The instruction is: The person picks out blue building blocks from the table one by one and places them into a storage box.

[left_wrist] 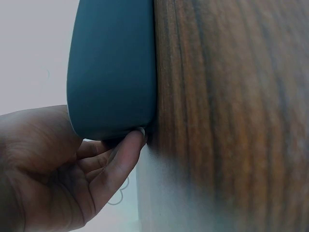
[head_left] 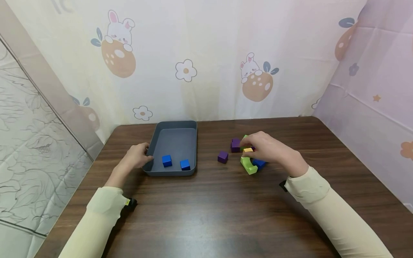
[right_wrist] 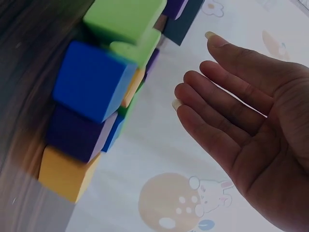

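Note:
A dark grey tray (head_left: 172, 143) stands on the left of the table with two blue cubes (head_left: 166, 161) near its front. My left hand (head_left: 137, 156) grips the tray's left wall, thumb over the rim. From the left wrist, the fingers (left_wrist: 118, 169) curl against the tray's outer side. On the right, my right hand (head_left: 264, 146) is above a cluster of coloured blocks, partly hiding it. In the right wrist view its fingers are loosely bent, apart from the blocks, with nothing held. The cluster shows a light green arch block (head_left: 248, 166), blue block (right_wrist: 91, 79) and yellow block (right_wrist: 67, 171).
A lone purple cube (head_left: 223, 157) lies between tray and cluster, with another purple block (head_left: 235, 145) at the cluster's left side. Behind the brown wooden table (head_left: 206, 215) hangs a curtain (head_left: 216, 64) printed with rabbits and flowers.

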Motion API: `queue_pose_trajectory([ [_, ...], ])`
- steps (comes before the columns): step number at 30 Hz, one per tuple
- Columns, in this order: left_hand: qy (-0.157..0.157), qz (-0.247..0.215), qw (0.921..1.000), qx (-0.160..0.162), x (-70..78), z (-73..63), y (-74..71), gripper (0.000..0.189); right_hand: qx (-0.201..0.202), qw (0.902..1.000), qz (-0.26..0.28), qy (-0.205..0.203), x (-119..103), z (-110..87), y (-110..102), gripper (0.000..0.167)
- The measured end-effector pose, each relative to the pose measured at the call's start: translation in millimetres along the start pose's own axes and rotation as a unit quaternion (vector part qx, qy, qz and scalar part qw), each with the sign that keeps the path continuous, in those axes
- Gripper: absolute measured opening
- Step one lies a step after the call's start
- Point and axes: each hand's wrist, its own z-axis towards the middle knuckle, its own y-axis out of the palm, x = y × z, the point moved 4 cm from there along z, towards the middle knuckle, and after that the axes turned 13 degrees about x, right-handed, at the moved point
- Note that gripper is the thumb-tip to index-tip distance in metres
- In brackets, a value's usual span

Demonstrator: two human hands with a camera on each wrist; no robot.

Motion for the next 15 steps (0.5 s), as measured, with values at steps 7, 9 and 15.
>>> queue_pose_trajectory([
  [7, -0.001, 0.001, 1.0000, -0.003, 2.7, -2.6, -1.1, 0.046, 0.000, 0.9999, 0.001, 0.010, 7.8, -8.9, -2.8, 0.021],
  [9, -0.002, 0.000, 1.0000, -0.002, 3.0, -2.6, -0.8, 0.045, -0.001, 0.9999, 0.000, 0.013, 10.4, -10.3, -2.8, 0.021],
  [15, -0.002, -0.004, 1.0000, -0.001, 4.1, -3.8, -0.8, 0.045, -0.005, 0.9998, -0.003, 0.018, 16.6, -12.1, -1.4, 0.023],
])
